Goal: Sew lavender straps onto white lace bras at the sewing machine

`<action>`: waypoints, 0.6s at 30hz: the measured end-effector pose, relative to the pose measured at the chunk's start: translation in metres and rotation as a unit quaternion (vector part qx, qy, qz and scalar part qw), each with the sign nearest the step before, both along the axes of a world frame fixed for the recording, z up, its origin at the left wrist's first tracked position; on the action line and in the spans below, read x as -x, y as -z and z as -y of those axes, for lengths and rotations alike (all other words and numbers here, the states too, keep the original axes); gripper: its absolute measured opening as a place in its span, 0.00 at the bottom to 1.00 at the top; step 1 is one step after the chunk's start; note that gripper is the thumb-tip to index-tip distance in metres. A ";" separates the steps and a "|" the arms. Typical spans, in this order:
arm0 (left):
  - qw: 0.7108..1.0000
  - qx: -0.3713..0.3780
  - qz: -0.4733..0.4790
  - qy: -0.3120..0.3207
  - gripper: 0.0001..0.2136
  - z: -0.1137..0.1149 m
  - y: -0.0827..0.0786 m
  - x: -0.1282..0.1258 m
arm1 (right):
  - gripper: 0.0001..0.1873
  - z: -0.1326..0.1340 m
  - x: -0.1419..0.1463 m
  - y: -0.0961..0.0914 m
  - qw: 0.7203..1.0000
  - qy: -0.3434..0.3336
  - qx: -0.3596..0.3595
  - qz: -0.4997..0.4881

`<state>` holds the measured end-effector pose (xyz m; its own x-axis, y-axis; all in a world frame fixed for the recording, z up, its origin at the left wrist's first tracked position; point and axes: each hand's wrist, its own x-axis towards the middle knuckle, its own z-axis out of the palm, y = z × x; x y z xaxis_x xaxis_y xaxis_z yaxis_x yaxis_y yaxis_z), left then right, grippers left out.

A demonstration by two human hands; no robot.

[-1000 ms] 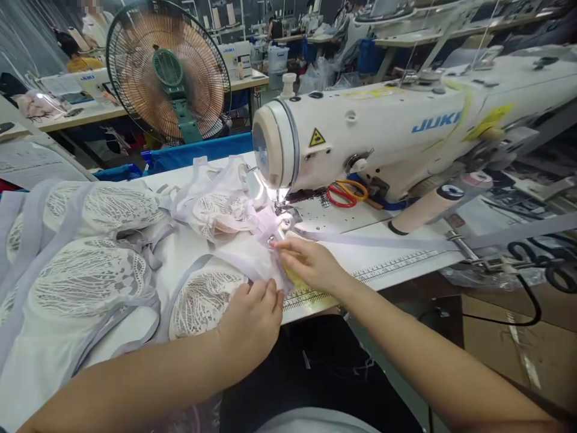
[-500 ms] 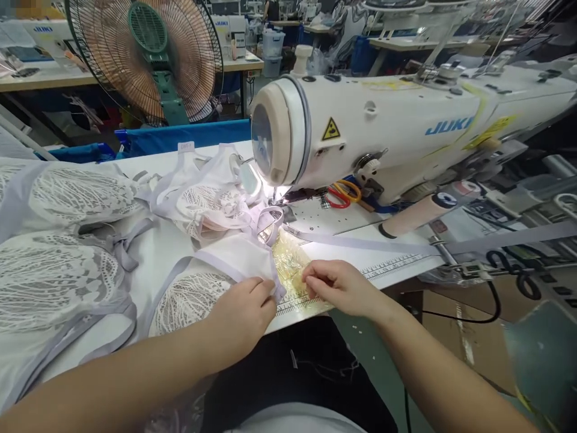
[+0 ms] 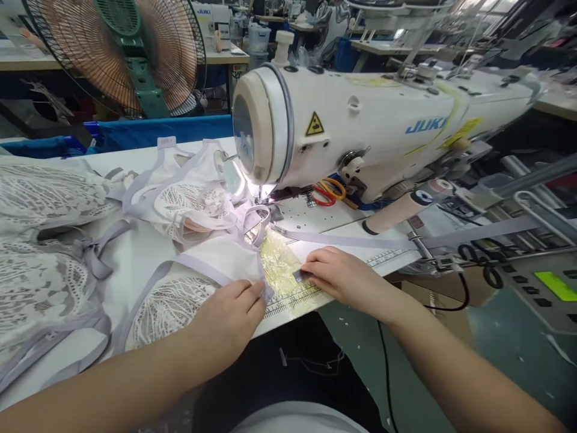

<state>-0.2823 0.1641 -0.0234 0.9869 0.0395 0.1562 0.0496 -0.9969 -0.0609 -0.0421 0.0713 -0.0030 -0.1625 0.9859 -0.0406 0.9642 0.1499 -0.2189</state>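
My left hand [image 3: 232, 316] rests at the table's front edge, its fingers closed on the lilac-edged end of a white lace bra [image 3: 175, 304]. My right hand [image 3: 336, 273] is closed too, with a small greyish-lilac piece [image 3: 298, 275] between thumb and fingertips; its kind is too small to make out. Between the hands lies a shiny yellow taped patch [image 3: 277, 264] on the table. Beyond it, a lilac strap loop [image 3: 256, 224] lies by the lit needle area of the sewing machine [image 3: 351, 126]. A lilac binding tape [image 3: 347, 239] runs from there to the right.
More lace bras [image 3: 45, 270] cover the left of the table. Scissors [image 3: 331, 191] with red and orange handles lie under the machine arm, beside a thread cone [image 3: 396, 210]. A printed ruler [image 3: 293, 297] follows the front edge. A fan [image 3: 130, 54] stands behind.
The view has shifted right. My right hand has turned slightly, and a small greyish-lilac piece now shows at its fingertips. My left hand stays on the bra's end.
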 end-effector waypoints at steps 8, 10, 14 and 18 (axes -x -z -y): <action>1.000 0.000 -0.030 -0.010 0.17 -0.002 -0.001 0.001 | 0.11 -0.005 0.015 0.008 0.990 0.011 -0.045 0.130; 0.999 0.003 -0.032 -0.013 0.18 -0.002 -0.002 0.002 | 0.09 -0.004 0.022 0.008 0.997 0.059 -0.047 0.005; 0.998 0.019 -0.039 -0.035 0.18 -0.003 -0.005 0.002 | 0.09 0.002 0.051 0.012 0.967 0.118 -0.060 -0.218; 0.997 0.040 -0.045 -0.042 0.18 -0.003 -0.008 0.000 | 0.10 0.004 0.076 0.024 0.959 0.144 -0.112 -0.216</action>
<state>-0.2821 0.1671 -0.0157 0.9894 0.1321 0.0597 0.1317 -0.9912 0.0105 -0.1179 0.0671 -0.0274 0.1643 0.9687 0.1864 0.7992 -0.0200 -0.6007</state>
